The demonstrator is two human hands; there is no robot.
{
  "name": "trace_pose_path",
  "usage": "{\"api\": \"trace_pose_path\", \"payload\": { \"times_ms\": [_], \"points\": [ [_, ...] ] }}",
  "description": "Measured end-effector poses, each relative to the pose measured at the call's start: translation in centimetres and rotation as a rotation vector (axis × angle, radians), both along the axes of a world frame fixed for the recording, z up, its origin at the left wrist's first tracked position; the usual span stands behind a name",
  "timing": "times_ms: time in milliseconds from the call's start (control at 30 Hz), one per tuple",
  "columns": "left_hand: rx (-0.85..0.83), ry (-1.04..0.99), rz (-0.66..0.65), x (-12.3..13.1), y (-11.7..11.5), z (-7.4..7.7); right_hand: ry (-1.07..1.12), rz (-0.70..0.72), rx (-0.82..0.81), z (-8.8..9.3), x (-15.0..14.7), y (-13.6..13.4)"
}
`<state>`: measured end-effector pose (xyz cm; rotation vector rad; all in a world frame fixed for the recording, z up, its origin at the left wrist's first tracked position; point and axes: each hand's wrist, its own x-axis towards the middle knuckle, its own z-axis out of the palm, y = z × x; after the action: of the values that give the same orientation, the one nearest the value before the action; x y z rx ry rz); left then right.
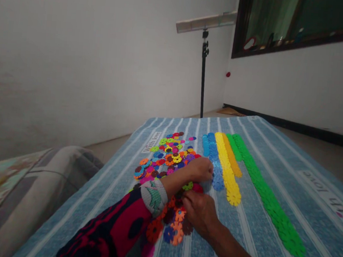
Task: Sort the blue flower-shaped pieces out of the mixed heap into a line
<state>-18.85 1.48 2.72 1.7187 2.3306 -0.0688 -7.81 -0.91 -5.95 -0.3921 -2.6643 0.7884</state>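
Note:
A loose pile of flower-shaped plastic discs [169, 160] in many colours lies on the striped cloth. My left hand [201, 169], in a patterned sleeve, reaches across the pile with its fingers curled closed beside the overlapping row of blue discs [217, 177]. What is in those fingers is hidden. Lower down, my right hand [200, 212] is at the right side of the pile, fingers pinched together near a red disc [197, 188]. Whether it grips a disc cannot be made out. Orange discs [176, 234] lie just left of it.
Right of the hands run overlapping rows of yellow discs [225, 160], darker yellow discs [233, 157] and a long line of green discs [272, 203]. The blue striped cloth [289, 173] covers the table. A black stand [203, 75] rises behind it; a draped blanket [57, 175] is at left.

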Motion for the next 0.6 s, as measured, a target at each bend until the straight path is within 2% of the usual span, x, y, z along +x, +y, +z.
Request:
{"api": "trace_pose_path", "payload": {
  "times_ms": [133,233,400,600],
  "points": [
    [-0.01,0.239,0.284,-5.4,-2.2,0.5,-0.009,0.001,0.019,0.2,0.1,-0.1],
    [-0.009,0.282,0.378,-9.1,-3.6,0.4,0.0,0.002,0.028,-0.1,0.0,-0.1],
    [0.004,0.268,0.376,-12.2,-4.8,-0.7,0.021,0.0,0.009,-0.6,-0.1,-0.1],
    [0.069,0.271,0.262,-12.0,-4.2,-2.2,0.015,-0.001,-0.003,-0.4,0.0,-0.1]
  ]
}}
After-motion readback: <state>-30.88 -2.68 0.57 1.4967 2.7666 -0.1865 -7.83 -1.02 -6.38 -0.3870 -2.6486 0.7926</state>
